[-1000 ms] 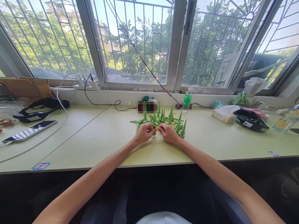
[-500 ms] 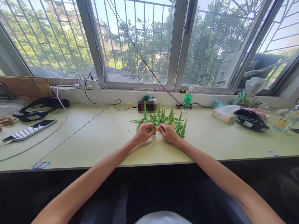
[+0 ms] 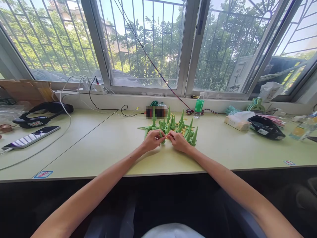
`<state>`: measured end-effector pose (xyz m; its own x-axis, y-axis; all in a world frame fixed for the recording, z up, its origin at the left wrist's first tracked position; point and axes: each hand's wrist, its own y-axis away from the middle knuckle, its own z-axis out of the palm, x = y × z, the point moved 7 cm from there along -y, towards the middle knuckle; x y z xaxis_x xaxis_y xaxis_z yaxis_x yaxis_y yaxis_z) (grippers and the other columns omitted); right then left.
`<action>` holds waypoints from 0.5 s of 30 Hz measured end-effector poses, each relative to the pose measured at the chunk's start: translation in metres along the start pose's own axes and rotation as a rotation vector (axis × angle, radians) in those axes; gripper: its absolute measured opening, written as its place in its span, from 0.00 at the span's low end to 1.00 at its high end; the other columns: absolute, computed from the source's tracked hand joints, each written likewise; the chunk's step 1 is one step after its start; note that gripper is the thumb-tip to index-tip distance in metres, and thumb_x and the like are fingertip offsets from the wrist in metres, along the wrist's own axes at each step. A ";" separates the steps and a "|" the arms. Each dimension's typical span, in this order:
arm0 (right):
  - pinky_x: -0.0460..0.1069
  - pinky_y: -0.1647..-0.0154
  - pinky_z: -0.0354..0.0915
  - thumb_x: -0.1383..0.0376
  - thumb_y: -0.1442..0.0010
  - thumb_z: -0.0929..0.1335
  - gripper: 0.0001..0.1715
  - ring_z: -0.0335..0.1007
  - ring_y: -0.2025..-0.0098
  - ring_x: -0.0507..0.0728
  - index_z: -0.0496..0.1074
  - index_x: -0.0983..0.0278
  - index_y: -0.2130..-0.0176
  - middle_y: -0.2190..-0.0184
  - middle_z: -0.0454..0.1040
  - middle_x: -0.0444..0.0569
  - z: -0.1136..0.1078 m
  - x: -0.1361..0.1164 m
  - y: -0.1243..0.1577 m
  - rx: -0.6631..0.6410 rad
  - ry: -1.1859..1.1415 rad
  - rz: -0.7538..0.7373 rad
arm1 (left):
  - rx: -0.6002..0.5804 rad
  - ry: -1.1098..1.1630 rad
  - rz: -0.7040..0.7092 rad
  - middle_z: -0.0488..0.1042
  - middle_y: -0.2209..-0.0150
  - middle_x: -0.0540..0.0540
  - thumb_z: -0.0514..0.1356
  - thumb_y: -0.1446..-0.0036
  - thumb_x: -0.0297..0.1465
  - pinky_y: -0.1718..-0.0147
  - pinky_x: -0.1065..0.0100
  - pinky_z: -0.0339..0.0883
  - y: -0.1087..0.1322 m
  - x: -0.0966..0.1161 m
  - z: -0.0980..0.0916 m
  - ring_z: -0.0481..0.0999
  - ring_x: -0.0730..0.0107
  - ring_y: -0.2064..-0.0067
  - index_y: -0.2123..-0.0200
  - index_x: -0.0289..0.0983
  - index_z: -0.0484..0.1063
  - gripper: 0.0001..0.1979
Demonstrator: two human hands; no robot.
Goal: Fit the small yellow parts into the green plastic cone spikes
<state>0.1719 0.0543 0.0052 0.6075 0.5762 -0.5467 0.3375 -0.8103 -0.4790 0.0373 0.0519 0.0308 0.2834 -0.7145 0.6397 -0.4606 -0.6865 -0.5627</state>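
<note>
Green plastic spike (image 3: 162, 136) pinched by left hand (image 3: 152, 140) while right hand (image 3: 178, 141) pinches a small yellow piece (image 3: 168, 137) against it; seating it needs careful alignment.

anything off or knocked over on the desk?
Minor: in the green spike pile most stand upright, but one spike at its left edge lies flat. Left hand and right hand pinch a piece together.

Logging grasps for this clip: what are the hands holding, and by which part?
The left hand grips a green spike near its wide end; the right hand pinches a small yellow piece against it.
</note>
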 end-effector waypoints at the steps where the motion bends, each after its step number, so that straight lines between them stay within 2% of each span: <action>1: 0.46 0.70 0.50 0.62 0.32 0.61 0.13 0.56 0.74 0.51 0.64 0.63 0.68 0.76 0.65 0.42 0.000 0.000 0.000 -0.003 0.000 0.000 | -0.003 0.002 -0.001 0.71 0.72 0.49 0.61 0.41 0.38 0.81 0.76 0.64 0.000 0.000 0.000 0.67 0.83 0.81 0.73 0.33 0.74 0.15; 15: 0.46 0.70 0.51 0.60 0.32 0.60 0.14 0.56 0.74 0.51 0.62 0.62 0.68 0.76 0.63 0.42 0.001 -0.004 0.001 -0.022 -0.041 -0.033 | -0.033 0.041 -0.019 0.69 0.73 0.50 0.62 0.41 0.38 0.84 0.79 0.61 0.001 0.002 -0.001 0.67 0.84 0.83 0.73 0.32 0.73 0.15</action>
<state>0.1691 0.0514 0.0067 0.5658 0.6059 -0.5593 0.3727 -0.7929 -0.4820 0.0367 0.0500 0.0320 0.2578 -0.6950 0.6712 -0.4828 -0.6944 -0.5335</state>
